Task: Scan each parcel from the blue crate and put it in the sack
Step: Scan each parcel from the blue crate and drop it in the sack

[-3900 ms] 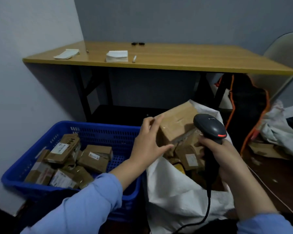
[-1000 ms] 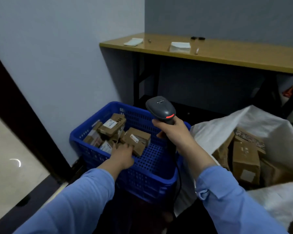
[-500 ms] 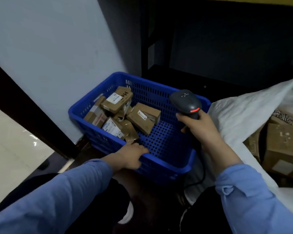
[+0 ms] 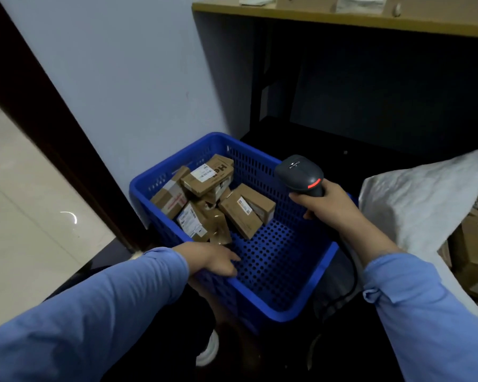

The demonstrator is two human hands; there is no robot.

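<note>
**Fingers (image 4: 230, 261) hooked on the blue crate (image 4: 309, 312), no parcel in them: part done, a heap left**

Fingers of the left hand (image 4: 213, 259) curl over the near rim of the crate and down inside its wall. The rest of the hand lies outside, so it grips the rim and holds no parcel. The right hand (image 4: 329, 209) has its fingers wrapped round the handle of the scanner (image 4: 300, 172). The scanner's head stands above them, over the crate, with no label held up to it.

Just beyond the left fingers, bunched toward the crate's far left corner, lie the parcels (image 4: 204, 176). They look like about six brown cartons, tilted and leaning on one another, several with white labels showing. The nearest sits close to the fingertips; whether it touches them I cannot tell. Between the two sets of fingers the crate's perforated floor shows.

To the right of the right-hand fingers the white sack (image 4: 425, 194) stands open, with brown cartons (image 4: 475, 244) visible inside.

By my reading, the cartons in the sack are parcels already scanned and put away, so the task is under way but far from finished. Every parcel in the crate has yet to be lifted, scanned and dropped in the sack, and none is in hand now.
</note>
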